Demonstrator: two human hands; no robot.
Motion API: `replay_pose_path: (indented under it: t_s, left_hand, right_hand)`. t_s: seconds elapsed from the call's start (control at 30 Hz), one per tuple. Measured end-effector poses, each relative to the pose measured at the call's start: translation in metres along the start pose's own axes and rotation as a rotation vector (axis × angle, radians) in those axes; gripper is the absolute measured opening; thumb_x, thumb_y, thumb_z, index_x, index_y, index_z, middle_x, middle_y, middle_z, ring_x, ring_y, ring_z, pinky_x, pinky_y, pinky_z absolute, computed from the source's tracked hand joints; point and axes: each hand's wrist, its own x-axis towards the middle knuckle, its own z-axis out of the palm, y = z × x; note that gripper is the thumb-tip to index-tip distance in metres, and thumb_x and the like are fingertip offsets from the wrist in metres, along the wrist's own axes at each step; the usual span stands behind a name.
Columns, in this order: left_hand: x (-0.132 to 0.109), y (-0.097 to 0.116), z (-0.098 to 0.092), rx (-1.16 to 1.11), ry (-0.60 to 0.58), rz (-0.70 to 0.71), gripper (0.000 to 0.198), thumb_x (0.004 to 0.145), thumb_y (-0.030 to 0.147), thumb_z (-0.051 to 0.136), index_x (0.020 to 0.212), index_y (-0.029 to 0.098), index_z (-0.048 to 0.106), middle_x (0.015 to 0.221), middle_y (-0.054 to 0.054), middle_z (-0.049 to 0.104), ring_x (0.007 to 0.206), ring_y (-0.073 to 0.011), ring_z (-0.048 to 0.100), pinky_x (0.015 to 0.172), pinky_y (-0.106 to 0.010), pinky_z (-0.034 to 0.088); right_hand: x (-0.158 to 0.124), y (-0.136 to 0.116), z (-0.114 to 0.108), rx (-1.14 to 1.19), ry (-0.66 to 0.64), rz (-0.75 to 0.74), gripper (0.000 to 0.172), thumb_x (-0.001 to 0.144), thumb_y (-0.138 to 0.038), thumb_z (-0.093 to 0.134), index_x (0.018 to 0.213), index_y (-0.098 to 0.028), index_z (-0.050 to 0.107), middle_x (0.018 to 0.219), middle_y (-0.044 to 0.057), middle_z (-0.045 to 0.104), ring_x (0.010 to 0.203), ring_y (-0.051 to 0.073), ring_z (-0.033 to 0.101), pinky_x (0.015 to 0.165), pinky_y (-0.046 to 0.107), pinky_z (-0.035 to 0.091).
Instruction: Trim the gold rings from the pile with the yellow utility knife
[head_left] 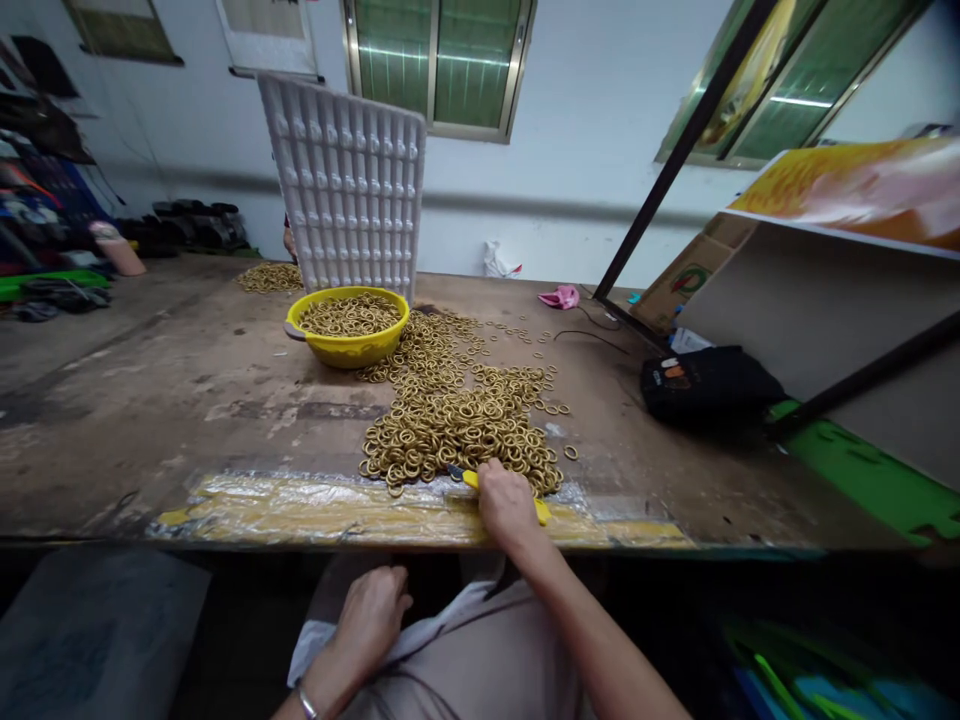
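Note:
A big heap of brass-coloured rings (457,415) lies spread on the worn wooden table (187,400). My right hand (506,503) is closed round a yellow-handled tool (541,512) at the near edge of the heap, its tip among the rings. My left hand (371,612) rests below the table edge on my lap, fingers curled onto a white cloth (435,632). A yellow bowl (347,343) filled with rings stands behind the heap at the left.
A white plastic tray (345,185) leans upright behind the bowl. More rings (270,277) lie at the far left. A black bag (705,385) sits at the right beside a slanted board and black bars. Tape covers the table's near edge (315,510).

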Motion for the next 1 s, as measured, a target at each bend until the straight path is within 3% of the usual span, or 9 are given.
replay_pose_path:
  t_s: [0.07, 0.13, 0.2, 0.3, 0.37, 0.47, 0.67, 0.83, 1.0]
  left_hand:
    - [-0.003, 0.004, -0.008, -0.096, 0.034, 0.035, 0.012, 0.079, 0.013, 0.052, 0.084, 0.018, 0.061, 0.082, -0.009, 0.069, 0.084, -0.0250, 0.065, 0.073, -0.031, 0.042]
    - [-0.005, 0.013, -0.019, -0.384, 0.063, 0.062, 0.008, 0.082, 0.019, 0.053, 0.076, 0.018, 0.057, 0.071, -0.005, 0.066, 0.068, -0.0200, 0.064, 0.062, -0.027, 0.042]
    - [-0.007, 0.024, -0.035, -0.796, 0.079, 0.034, 0.019, 0.086, 0.033, 0.052, 0.074, 0.018, 0.054, 0.064, -0.003, 0.063, 0.050, -0.0137, 0.056, 0.047, -0.022, 0.038]
    - [-0.006, 0.042, -0.062, -1.240, 0.079, 0.020, 0.035, 0.083, 0.046, 0.059, 0.102, 0.017, 0.055, 0.073, -0.003, 0.066, 0.043, -0.0091, 0.050, 0.036, -0.017, 0.031]
    - [-0.004, 0.050, -0.076, -1.410, 0.036, 0.073, 0.041, 0.081, 0.047, 0.063, 0.108, 0.017, 0.054, 0.078, -0.005, 0.068, 0.043, -0.0075, 0.051, 0.035, -0.015, 0.030]
    - [-0.002, 0.056, -0.086, -1.563, -0.033, 0.120, 0.037, 0.078, 0.044, 0.070, 0.097, 0.014, 0.060, 0.085, -0.008, 0.069, 0.044, -0.0061, 0.052, 0.034, -0.014, 0.030]
    - [-0.003, 0.056, -0.081, -1.702, -0.096, 0.130, 0.034, 0.074, 0.042, 0.075, 0.085, 0.011, 0.066, 0.077, -0.004, 0.064, 0.042, -0.0026, 0.045, 0.038, -0.015, 0.033]
    - [-0.004, 0.057, -0.084, -1.585, -0.020, 0.119, 0.034, 0.074, 0.044, 0.074, 0.078, 0.013, 0.062, 0.055, 0.002, 0.054, 0.044, -0.0059, 0.044, 0.043, -0.017, 0.035]
    - [-0.001, 0.054, -0.086, -1.355, 0.116, 0.158, 0.033, 0.077, 0.045, 0.069, 0.072, 0.014, 0.059, 0.053, 0.004, 0.050, 0.046, -0.0078, 0.043, 0.046, -0.019, 0.035]
  right_hand:
    - [-0.003, 0.002, -0.004, 0.169, 0.085, 0.019, 0.017, 0.085, -0.008, 0.047, 0.083, -0.015, 0.062, 0.086, 0.007, 0.064, 0.073, 0.015, 0.061, 0.063, 0.024, 0.038]
    - [-0.010, 0.000, -0.009, 0.563, 0.138, 0.019, 0.013, 0.086, -0.018, 0.051, 0.075, -0.016, 0.059, 0.074, 0.002, 0.060, 0.066, 0.013, 0.056, 0.061, 0.022, 0.038]
    - [-0.019, -0.007, -0.015, 1.076, 0.045, 0.021, 0.018, 0.085, -0.029, 0.054, 0.072, -0.017, 0.056, 0.061, -0.002, 0.053, 0.052, 0.010, 0.046, 0.051, 0.021, 0.036]
    - [-0.033, -0.024, -0.020, 1.665, -0.221, 0.056, 0.023, 0.080, -0.039, 0.062, 0.076, -0.017, 0.053, 0.061, -0.005, 0.051, 0.040, 0.005, 0.033, 0.039, 0.018, 0.027]
    - [-0.040, -0.034, -0.020, 1.854, -0.308, 0.074, 0.030, 0.076, -0.043, 0.068, 0.080, -0.017, 0.053, 0.062, -0.005, 0.053, 0.039, 0.003, 0.031, 0.036, 0.016, 0.026]
    - [-0.047, -0.043, -0.017, 1.953, -0.331, 0.092, 0.035, 0.074, -0.044, 0.072, 0.084, -0.017, 0.053, 0.057, -0.006, 0.053, 0.039, 0.003, 0.032, 0.036, 0.014, 0.026]
    - [-0.049, -0.044, -0.016, 1.821, -0.303, 0.040, 0.031, 0.081, -0.047, 0.064, 0.084, -0.018, 0.053, 0.062, -0.003, 0.055, 0.040, 0.004, 0.031, 0.038, 0.017, 0.027]
    - [-0.054, -0.037, -0.027, 0.973, 0.037, -0.212, 0.014, 0.088, -0.023, 0.050, 0.078, -0.018, 0.058, 0.075, 0.002, 0.058, 0.070, 0.014, 0.053, 0.065, 0.024, 0.039]
    - [-0.060, -0.035, -0.034, 0.416, -0.004, -0.251, 0.022, 0.078, -0.004, 0.051, 0.091, -0.020, 0.060, 0.090, 0.003, 0.063, 0.081, 0.016, 0.057, 0.069, 0.024, 0.037]
